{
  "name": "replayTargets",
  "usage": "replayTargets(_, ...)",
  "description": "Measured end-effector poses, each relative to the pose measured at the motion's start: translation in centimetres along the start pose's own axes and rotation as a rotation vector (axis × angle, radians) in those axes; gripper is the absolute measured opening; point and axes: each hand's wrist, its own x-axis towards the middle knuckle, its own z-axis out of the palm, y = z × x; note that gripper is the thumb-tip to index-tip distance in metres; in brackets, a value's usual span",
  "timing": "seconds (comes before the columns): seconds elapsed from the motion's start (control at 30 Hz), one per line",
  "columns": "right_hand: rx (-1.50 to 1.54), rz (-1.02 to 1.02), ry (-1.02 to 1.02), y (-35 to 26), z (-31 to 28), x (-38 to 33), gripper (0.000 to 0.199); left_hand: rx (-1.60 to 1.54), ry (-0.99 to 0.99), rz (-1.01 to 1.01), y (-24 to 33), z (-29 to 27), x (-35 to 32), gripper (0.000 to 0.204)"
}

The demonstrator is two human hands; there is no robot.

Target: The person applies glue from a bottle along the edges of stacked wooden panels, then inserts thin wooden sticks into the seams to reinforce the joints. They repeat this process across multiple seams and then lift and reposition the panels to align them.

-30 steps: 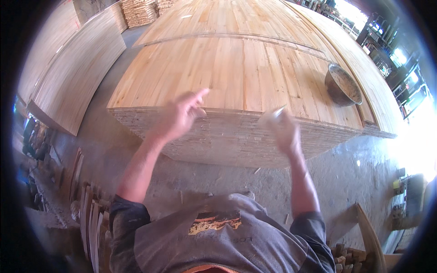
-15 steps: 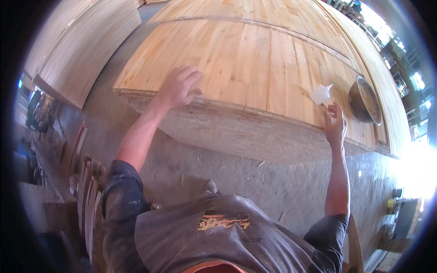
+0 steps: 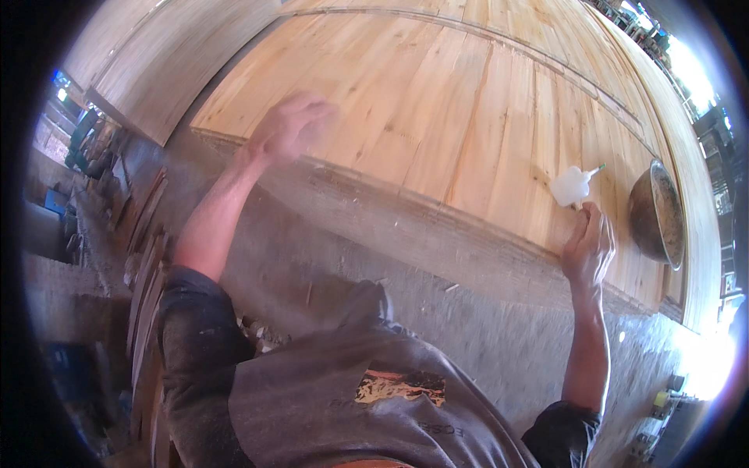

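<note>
Perhaps the right hand (image 3: 591, 246) touches one bottle (image 3: 571, 187) near one bowl (image 3: 646, 218).

A woodworking workshop: large stacked panels (image 3: 390, 117) of joined wood strips, loose slats (image 3: 147, 273), grey floor (image 3: 499, 335).

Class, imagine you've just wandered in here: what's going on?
A person in a dark grey T-shirt is at a broad stack of pale wooden panels. Their right hand, fingers bunched, is right beside a small white object with a green tip on the top panel; whether they touch is unclear. The left hand, motion-blurred, is by the stack's near left edge, with nothing visible in it. A round dark bowl with brown contents sits right of the right hand.
</note>
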Motion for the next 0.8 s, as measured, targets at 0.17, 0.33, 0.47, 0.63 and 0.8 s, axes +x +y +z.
replayTargets(0.17,-0.067,0.026,0.002,0.4,0.3,-1.0,0.015,0.098,0.099,-0.016,-1.1,0.7,-1.9,0.027)
replayTargets(0.33,-0.084,-0.032,0.058,-0.7,-1.5,-1.0,0.017,0.167,0.228,-0.031,-0.5,1.1,-2.2,0.022)
replayTargets(0.47,-0.038,-0.061,0.107,-0.7,-1.9,-0.9,0.016,0.217,0.305,0.017,3.0,0.4,-1.3,0.019)
replayTargets(0.63,0.012,-0.129,0.189,1.5,0.7,-1.0,0.013,0.239,0.067,-0.204,4.2,-0.8,2.4,0.017)
replayTargets(0.8,-0.012,-0.018,-0.026,2.2,2.4,1.3,0.013,0.205,0.166,-0.109,-1.0,0.6,5.3,0.023)
